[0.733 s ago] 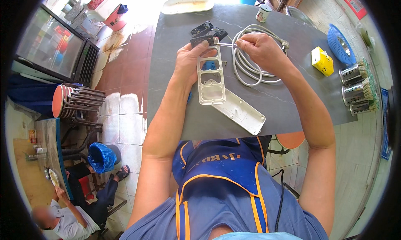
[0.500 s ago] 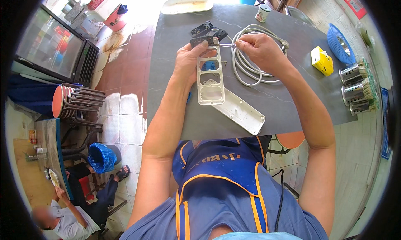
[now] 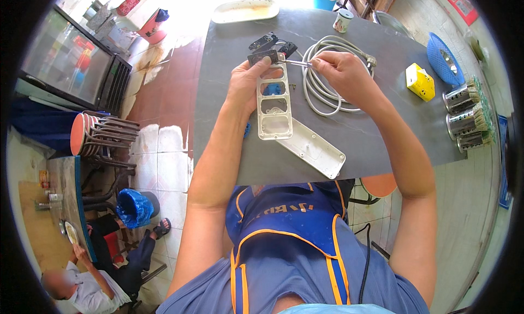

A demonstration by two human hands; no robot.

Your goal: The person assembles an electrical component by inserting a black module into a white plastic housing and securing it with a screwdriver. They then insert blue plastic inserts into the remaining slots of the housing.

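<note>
Over the grey table (image 3: 363,142), gripping the white frame (image 3: 274,97) and a black block (image 3: 255,58) with the left hand (image 3: 244,83), pinching a thin rod (image 3: 298,63), possibly a screwdriver, with the right hand (image 3: 345,73); leaving the white cover (image 3: 319,154) off, more blocks (image 3: 265,41) outside.

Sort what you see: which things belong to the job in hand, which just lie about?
Seem part of the job: white plastic frame with openings, black rectangular piece, thin metal tool, long white plastic shell, coiled grey cable.

Seem just lying about: boxy yellow container, blue openwork basket, white oblong tray.
</note>
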